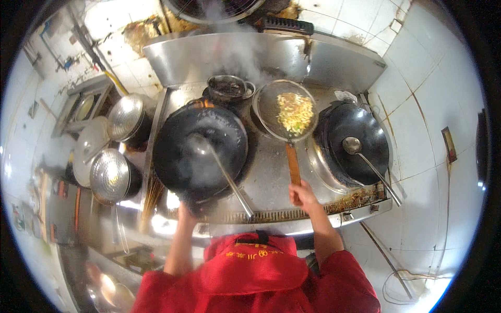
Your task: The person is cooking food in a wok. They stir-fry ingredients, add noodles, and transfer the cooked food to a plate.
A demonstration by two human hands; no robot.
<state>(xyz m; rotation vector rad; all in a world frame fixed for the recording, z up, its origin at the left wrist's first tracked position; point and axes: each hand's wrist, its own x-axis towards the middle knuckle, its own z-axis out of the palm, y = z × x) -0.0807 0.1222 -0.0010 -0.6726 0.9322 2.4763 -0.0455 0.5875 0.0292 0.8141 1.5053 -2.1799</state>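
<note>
My right hand grips the wooden handle of a wire-mesh strainer. A mound of yellowish shredded food lies in its mesh. The strainer rests over a round pot partly hidden beneath it. My left hand holds the near edge of a large black wok at the left burner; its fingers are hidden in dark blur. A metal ladle leans in this steaming wok, its handle reaching over the near rim. Orange flame shows at the wok's far edge.
On the right stands a second black wok with a ladle in it. A bowl of dark contents stands at the back near the steel splashback. Perforated strainers sit over pots at left, beside a bamboo brush.
</note>
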